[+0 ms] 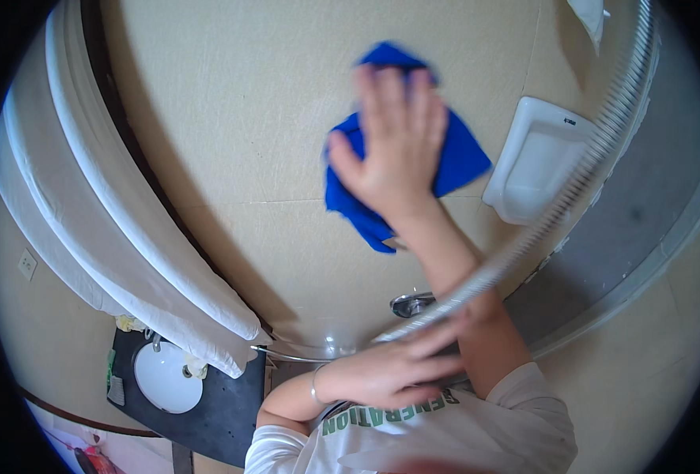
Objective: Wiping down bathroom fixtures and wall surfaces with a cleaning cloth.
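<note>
My right hand (394, 142) lies flat with fingers spread on a bright blue cloth (465, 160). It presses the cloth against a beige wall (237, 136), and the cloth's edges stick out around the palm and past the fingertips. My left hand (403, 364), blurred and wearing a bracelet at the wrist, is in front of my chest with its fingers apart. Nothing shows in it. Close by its fingers runs a ribbed metal shower hose (522, 249), which crosses in front of my right forearm.
A white ceramic wall fixture (539, 166), like a soap dish, sits right of the cloth. Below is a chrome tap fitting (412, 304). At left hangs a white shower curtain (124, 201); beyond it are a washbasin (166, 376), dark countertop (225, 409) and wall socket (27, 263).
</note>
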Tool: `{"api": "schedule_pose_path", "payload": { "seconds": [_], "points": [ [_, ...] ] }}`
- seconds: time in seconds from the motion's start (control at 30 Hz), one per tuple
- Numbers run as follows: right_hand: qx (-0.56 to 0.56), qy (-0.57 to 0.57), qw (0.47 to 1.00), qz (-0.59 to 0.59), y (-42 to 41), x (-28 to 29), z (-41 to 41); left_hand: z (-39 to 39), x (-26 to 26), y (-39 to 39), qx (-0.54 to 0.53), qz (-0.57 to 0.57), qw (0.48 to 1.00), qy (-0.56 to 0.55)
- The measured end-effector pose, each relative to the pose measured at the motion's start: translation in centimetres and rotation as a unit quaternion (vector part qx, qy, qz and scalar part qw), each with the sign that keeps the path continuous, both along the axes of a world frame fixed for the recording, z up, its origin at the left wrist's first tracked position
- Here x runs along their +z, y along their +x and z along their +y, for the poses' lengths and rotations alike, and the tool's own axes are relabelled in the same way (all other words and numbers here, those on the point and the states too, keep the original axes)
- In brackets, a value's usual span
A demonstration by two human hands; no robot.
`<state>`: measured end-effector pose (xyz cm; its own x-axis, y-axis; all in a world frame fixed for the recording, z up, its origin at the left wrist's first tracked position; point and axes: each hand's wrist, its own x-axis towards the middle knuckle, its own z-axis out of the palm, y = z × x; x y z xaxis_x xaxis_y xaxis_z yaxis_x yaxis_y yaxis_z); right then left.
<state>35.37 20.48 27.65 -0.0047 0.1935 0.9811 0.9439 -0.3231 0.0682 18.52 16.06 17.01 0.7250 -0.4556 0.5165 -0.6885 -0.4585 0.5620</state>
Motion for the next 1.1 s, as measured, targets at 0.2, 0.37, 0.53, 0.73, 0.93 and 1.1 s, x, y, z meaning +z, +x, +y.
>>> {"api": "schedule_pose_path", "payload": {
  "seconds": [0.2,0.37,0.53,0.73,0.93,1.1],
  "points": [
    [0.162,-0.250,0.939,-0.173,-2.7,-5.4,3.3,5.2,-1.8,-4.6,0.011,-0.063,0.975,-0.214],
    [0.102,-0.092,0.988,-0.071,-0.5,-4.5,1.7,7.0,-1.1,1.2,0.557,-0.230,0.772,-0.201],
    [0.142,0.066,0.988,0.013,1.4,-3.8,-1.5,8.0,-1.7,4.6,0.624,-0.259,0.727,-0.120],
    [0.057,0.006,0.996,-0.071,1.9,-1.7,-2.4,8.9,-1.2,4.0,0.535,-0.050,0.825,-0.175],
    [0.173,-0.017,0.981,-0.090,2.6,-2.6,-3.5,9.8,-3.3,3.9,0.244,0.031,0.750,-0.615],
    [0.308,-0.213,0.923,0.093,0.9,-3.1,-6.5,11.1,-3.9,1.9,0.096,0.097,0.632,-0.763]
  ]
}}
